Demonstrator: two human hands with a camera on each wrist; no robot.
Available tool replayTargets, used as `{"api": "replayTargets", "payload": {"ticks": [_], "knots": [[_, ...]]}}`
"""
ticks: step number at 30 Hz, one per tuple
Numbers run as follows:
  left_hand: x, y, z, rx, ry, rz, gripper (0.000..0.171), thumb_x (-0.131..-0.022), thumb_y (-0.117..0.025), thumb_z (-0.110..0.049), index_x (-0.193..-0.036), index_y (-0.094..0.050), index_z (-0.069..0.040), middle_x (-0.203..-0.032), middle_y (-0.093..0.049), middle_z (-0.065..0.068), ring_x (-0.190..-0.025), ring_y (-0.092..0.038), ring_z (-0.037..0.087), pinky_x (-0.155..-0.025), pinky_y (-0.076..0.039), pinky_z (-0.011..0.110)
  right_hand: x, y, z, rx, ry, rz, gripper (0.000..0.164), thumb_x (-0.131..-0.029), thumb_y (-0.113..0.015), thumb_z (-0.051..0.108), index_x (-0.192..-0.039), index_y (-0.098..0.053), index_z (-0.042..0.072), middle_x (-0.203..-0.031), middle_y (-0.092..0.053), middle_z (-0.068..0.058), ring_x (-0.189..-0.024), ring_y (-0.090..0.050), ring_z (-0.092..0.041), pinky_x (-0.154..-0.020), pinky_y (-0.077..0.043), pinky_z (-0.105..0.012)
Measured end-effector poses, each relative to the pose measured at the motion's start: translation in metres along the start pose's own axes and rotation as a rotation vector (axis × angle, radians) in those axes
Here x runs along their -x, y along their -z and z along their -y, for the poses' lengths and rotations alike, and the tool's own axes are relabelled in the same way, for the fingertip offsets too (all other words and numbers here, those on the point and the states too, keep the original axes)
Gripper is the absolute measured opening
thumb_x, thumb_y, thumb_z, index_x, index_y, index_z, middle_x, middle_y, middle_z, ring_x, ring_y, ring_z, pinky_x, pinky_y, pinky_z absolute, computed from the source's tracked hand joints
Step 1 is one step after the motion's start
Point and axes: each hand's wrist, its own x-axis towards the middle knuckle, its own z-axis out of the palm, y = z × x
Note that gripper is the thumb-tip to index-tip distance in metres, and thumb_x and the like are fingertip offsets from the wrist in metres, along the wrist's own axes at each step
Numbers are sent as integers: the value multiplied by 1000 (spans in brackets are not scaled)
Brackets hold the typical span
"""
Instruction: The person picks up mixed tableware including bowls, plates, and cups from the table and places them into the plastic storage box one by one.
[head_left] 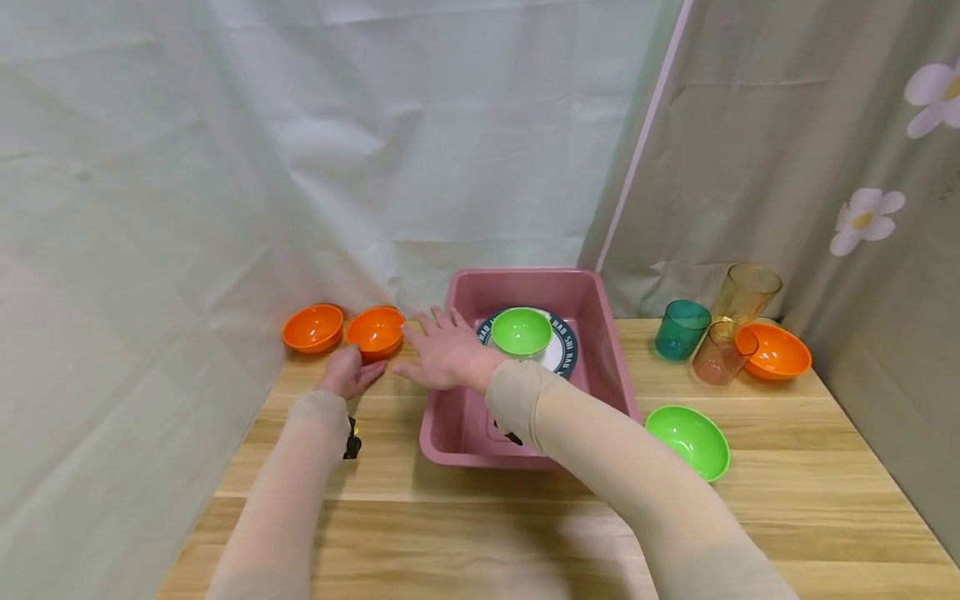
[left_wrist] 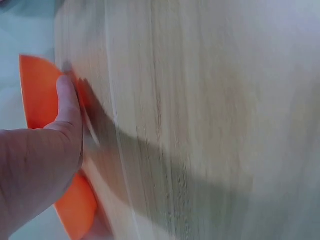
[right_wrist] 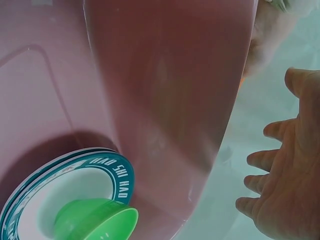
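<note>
In the head view two orange bowls stand at the back left of the table, a left one [head_left: 312, 328] and a right one [head_left: 377, 332]. My left hand [head_left: 347, 372] is at the near side of the right bowl, fingers extended along its base. The left wrist view shows its thumb [left_wrist: 69, 102] straight in front of orange bowl surface; most other fingers are hidden there. Over the left rim of a pink basin [head_left: 617, 358], my right hand [head_left: 450, 350] spreads its fingers, holding nothing. Inside the basin a green bowl [head_left: 522, 332] sits on stacked plates with dark-teal rims [right_wrist: 125, 176].
Right of the basin are a second green bowl [head_left: 688, 442], a teal cup [head_left: 682, 331], a pinkish cup [head_left: 722, 357], a tall yellow cup [head_left: 746, 293] and another orange bowl [head_left: 780, 353]. Pale curtains [head_left: 450, 150] hang behind and beside the wooden table [head_left: 420, 533].
</note>
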Motion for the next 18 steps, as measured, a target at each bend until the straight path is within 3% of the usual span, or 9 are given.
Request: {"api": "replayTargets", "payload": {"ticks": [3, 6, 10, 15, 18], "knots": [[-1, 3, 1, -71, -4, -13, 57, -112, -24, -20, -166, -9, -13, -142, -46, 22, -106, -70, 24, -106, -44, 36, -2, -2, -2, -13, -17, 6, 76, -101, -33, 71, -165, -24, 29, -170, -20, -6, -156, -10, -32, -125, -8, -51], [-2, 4, 5, -139, -19, -18, 56, -112, -24, -26, -165, -12, -10, -135, -49, 20, -92, -72, 22, -105, -46, 37, -2, -3, -2, -14, -25, 15, 77, -101, -34, 71, -165, -23, 29, -170, -20, -6, -156, -9, -32, -125, -7, -51], [-5, 4, 12, -210, -47, -26, 61, -113, -22, -36, -165, -7, -7, -133, -46, 19, -86, -70, 19, -105, -47, 38, -2, -4, -2, -13, -17, 20, 77, -101, -34, 71, -165, -24, 29, -170, -20, -7, -156, -9, -33, -125, -7, -51], [-7, 2, 16, -217, -58, -58, 62, -113, -22, -36, -164, -6, -5, -135, -46, 19, -81, -69, 16, -102, -48, 36, -1, -3, -3, -6, -20, 24, 77, -101, -34, 71, -165, -24, 30, -170, -21, -6, -156, -10, -32, -125, -7, -50], [-7, 1, 14, -186, -47, -40, 60, -113, -23, -35, -165, -9, -7, -147, -44, 23, -96, -71, 20, -103, -47, 36, -1, -4, -5, -8, -26, 24, 77, -101, -33, 72, -165, -24, 29, -169, -22, -6, -156, -10, -32, -125, -6, -51]]}}
